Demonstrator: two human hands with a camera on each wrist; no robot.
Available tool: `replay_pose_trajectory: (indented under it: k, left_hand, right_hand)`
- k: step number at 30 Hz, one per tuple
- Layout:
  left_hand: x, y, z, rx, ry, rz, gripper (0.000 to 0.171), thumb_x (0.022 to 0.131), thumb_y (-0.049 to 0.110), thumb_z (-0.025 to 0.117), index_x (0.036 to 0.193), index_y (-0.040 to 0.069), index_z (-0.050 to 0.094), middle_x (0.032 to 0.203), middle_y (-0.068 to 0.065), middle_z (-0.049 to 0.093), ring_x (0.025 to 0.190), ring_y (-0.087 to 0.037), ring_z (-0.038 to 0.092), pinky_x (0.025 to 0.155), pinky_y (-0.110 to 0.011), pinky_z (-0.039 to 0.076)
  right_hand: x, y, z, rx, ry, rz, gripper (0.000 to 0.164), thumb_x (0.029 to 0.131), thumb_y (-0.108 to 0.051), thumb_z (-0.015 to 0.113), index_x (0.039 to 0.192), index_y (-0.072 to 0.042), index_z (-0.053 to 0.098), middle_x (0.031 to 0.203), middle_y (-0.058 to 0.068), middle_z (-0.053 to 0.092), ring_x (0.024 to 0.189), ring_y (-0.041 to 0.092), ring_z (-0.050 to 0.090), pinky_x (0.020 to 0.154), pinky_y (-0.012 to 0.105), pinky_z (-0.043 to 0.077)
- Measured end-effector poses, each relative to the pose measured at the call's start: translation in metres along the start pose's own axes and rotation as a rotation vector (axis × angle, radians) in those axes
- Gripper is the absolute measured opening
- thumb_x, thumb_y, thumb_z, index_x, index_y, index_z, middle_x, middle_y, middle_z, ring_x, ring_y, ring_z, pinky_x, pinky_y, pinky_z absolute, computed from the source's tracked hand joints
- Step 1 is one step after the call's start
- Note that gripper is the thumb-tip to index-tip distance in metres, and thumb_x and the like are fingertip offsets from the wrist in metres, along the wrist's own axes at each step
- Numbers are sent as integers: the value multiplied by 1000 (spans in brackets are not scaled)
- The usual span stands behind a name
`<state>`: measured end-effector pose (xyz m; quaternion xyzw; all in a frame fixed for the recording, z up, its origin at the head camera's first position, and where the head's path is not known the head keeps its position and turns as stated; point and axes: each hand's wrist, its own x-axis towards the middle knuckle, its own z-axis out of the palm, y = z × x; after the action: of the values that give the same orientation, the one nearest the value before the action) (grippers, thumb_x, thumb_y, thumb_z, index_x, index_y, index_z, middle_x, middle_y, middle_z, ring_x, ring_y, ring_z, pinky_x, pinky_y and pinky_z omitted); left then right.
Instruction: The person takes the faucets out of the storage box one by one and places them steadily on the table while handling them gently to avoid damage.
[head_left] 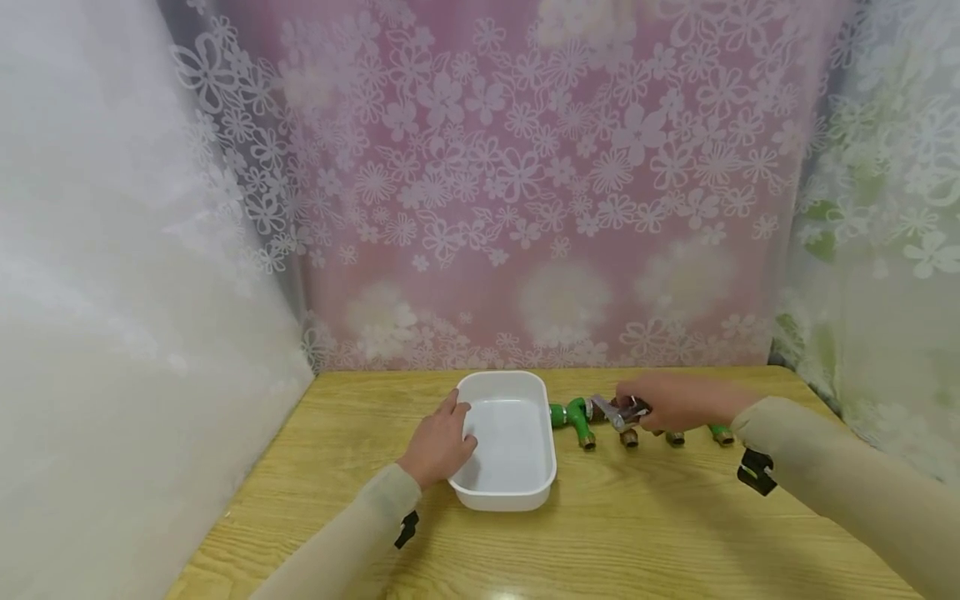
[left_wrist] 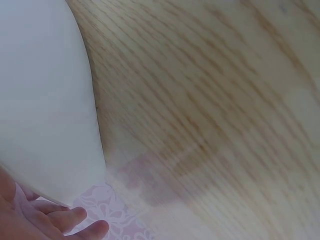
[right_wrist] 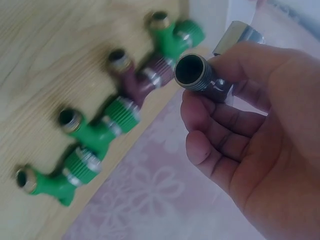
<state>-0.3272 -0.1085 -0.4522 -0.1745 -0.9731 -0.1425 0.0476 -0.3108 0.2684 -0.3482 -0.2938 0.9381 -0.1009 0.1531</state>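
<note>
My left hand (head_left: 438, 442) rests at the left rim of a white rectangular basin (head_left: 504, 501), its fingers extended and the thumb over the inside. In the left wrist view, the fingers (left_wrist: 62, 220) show beside the basin's outer wall (left_wrist: 45, 95). My right hand (head_left: 682, 398) holds a metal tap (head_left: 618, 414) to the right of the basin, above a row of taps on the table. In the right wrist view, thumb and fingers pinch its body. The tap's threaded end (right_wrist: 192, 72) faces the camera, and a shiny chrome part (right_wrist: 240, 37) sticks out past the thumb.
Several plastic-bodied taps lie in a line right of the basin: a green one (head_left: 577, 414) next to its wall, a brown one (right_wrist: 135, 82), then more green ones (right_wrist: 95, 132). Patterned curtains (head_left: 540, 208) hang behind and beside the wooden table (head_left: 360, 425).
</note>
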Motion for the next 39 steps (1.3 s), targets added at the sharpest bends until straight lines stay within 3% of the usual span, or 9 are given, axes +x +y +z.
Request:
replay_pose_trajectory:
  k: [6,14,22,30,39]
  left_hand:
    - [2,-1,1,-9,6,3,53,98,27,58,144,2,49,164,-22,25,122,-39,60,100,-52,51]
    - [2,-1,0,-20,0,5,54,99,29,57,145,2,48,164,-21,25,134,-39,51,106,-54,46]
    - [0,1,-2,-22,-10,-13,54,98,29,58,145,4,48,164,-20,25,133,-39,53,106,-54,46]
    - [-1,-1,-1,-23,-8,-15,54,98,29,58,145,3,49,164,-21,25,130,-40,54,105,-53,47]
    - [-1,-1,0,-37,5,5,53,98,30,58,143,3,50,163,-22,26,125,-41,57,102,-53,49]
  right_hand:
    - [-10,26,-3,0,5,33,17,96,-8,62,111,-17,61,94,-5,59,74,11,48,64,32,38]
    - [-20,62,0,32,22,80,11,97,-12,64,106,-17,60,96,-4,58,77,12,49,66,33,40]
    - [-33,96,6,61,20,127,18,97,-9,61,115,-11,61,101,1,60,79,14,49,66,34,41]
    - [-46,133,17,74,49,188,14,95,-9,64,109,-9,62,99,5,63,77,15,51,65,34,42]
    - [-59,161,26,64,82,219,25,92,-7,64,116,-2,61,102,7,65,79,15,55,66,35,45]
